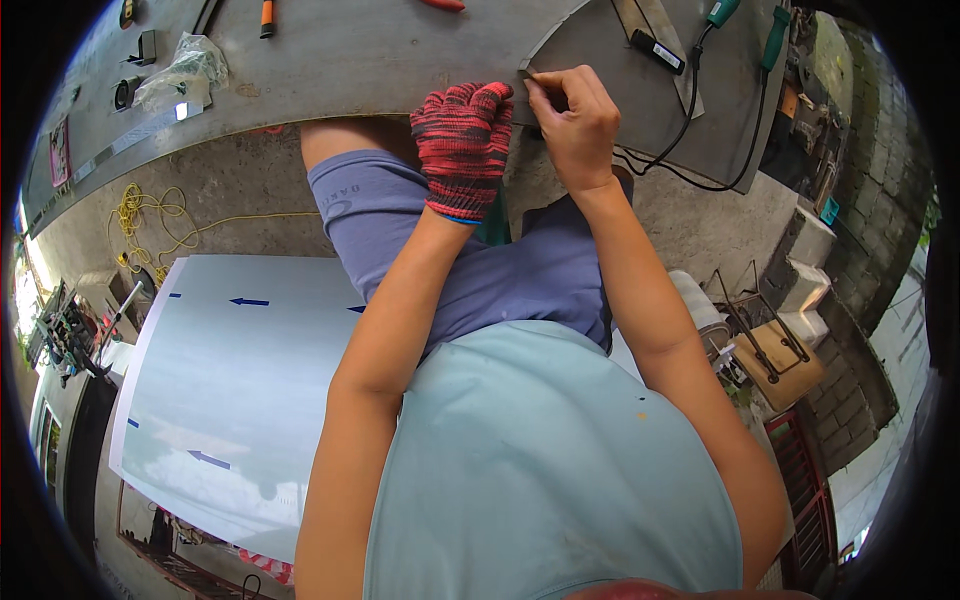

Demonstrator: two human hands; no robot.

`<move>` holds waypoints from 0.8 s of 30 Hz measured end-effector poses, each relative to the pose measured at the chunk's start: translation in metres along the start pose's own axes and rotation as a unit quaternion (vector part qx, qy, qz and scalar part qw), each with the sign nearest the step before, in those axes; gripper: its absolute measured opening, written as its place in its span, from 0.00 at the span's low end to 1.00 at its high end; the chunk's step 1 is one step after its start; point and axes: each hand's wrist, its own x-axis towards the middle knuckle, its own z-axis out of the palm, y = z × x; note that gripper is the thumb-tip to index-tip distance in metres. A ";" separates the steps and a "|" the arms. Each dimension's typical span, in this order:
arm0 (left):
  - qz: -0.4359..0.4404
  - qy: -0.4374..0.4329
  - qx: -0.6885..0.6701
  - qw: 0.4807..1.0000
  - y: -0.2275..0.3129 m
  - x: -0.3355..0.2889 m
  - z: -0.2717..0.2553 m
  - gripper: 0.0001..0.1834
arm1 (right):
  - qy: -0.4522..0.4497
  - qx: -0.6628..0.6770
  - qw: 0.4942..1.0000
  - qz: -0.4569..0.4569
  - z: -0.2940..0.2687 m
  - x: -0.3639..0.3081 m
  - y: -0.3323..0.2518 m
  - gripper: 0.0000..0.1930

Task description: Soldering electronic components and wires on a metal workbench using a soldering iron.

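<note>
My left hand (pixel 462 145) wears a red-and-black knit glove. Its fingers are curled closed at the near edge of the grey metal table (pixel 330 60), and whatever may be inside them is hidden. Beside it, my bare right hand (pixel 578 125) has thumb and forefinger pinched together. A small dark bit shows at those fingertips, too small to name, close to the corner of a grey sheet (pixel 600 60) with a pale curved edge. The two hands are a short gap apart.
Beyond my right hand lie a black device (pixel 657 52), a flat metal strip (pixel 690 95) and green-handled tools (pixel 775 38) with black cables. A clear plastic bag (pixel 187 75) and an orange-handled tool (pixel 267 18) are left. A large glossy panel (pixel 240 340) and yellow cord (pixel 145 215) lie lower left.
</note>
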 end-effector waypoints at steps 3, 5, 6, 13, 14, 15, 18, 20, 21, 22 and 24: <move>0.018 -0.003 0.029 0.999 0.003 -0.002 0.000 0.13 | 0.002 -0.012 1.000 -0.011 0.001 -0.001 0.004 0.06; 0.016 -0.009 0.048 0.999 0.005 -0.001 -0.002 0.12 | 0.003 -0.013 1.000 -0.017 0.002 0.000 0.003 0.06; 0.013 -0.008 0.050 0.999 0.005 -0.002 -0.002 0.12 | 0.003 -0.011 1.000 -0.013 0.002 0.000 0.002 0.06; 0.012 -0.027 0.035 0.999 0.006 -0.001 -0.003 0.12 | 0.010 -0.009 1.000 -0.009 0.003 -0.003 0.004 0.06; 0.010 -0.033 0.042 0.999 0.006 -0.001 -0.003 0.12 | 0.009 -0.008 1.000 -0.009 0.003 -0.003 0.004 0.06; 0.009 -0.033 0.042 0.999 0.004 -0.001 -0.002 0.12 | 0.010 -0.011 1.000 -0.012 0.003 -0.003 0.004 0.06; 0.020 -0.014 0.034 0.999 0.001 -0.003 0.002 0.12 | 0.011 -0.009 1.000 -0.016 0.004 -0.003 0.004 0.06; 0.019 -0.015 0.035 0.999 0.001 -0.002 0.001 0.12 | 0.013 -0.006 1.000 -0.016 0.004 -0.002 0.005 0.06; 0.019 -0.015 0.034 0.999 0.002 -0.002 0.000 0.12 | 0.013 -0.006 1.000 -0.019 0.004 -0.002 0.006 0.06; 0.015 -0.026 0.037 0.999 0.003 -0.002 -0.001 0.12 | 0.012 -0.007 1.000 -0.021 0.004 -0.003 0.006 0.06; 0.011 -0.036 0.040 0.998 0.005 -0.001 -0.003 0.12 | 0.013 -0.008 1.000 -0.022 0.003 -0.003 0.006 0.06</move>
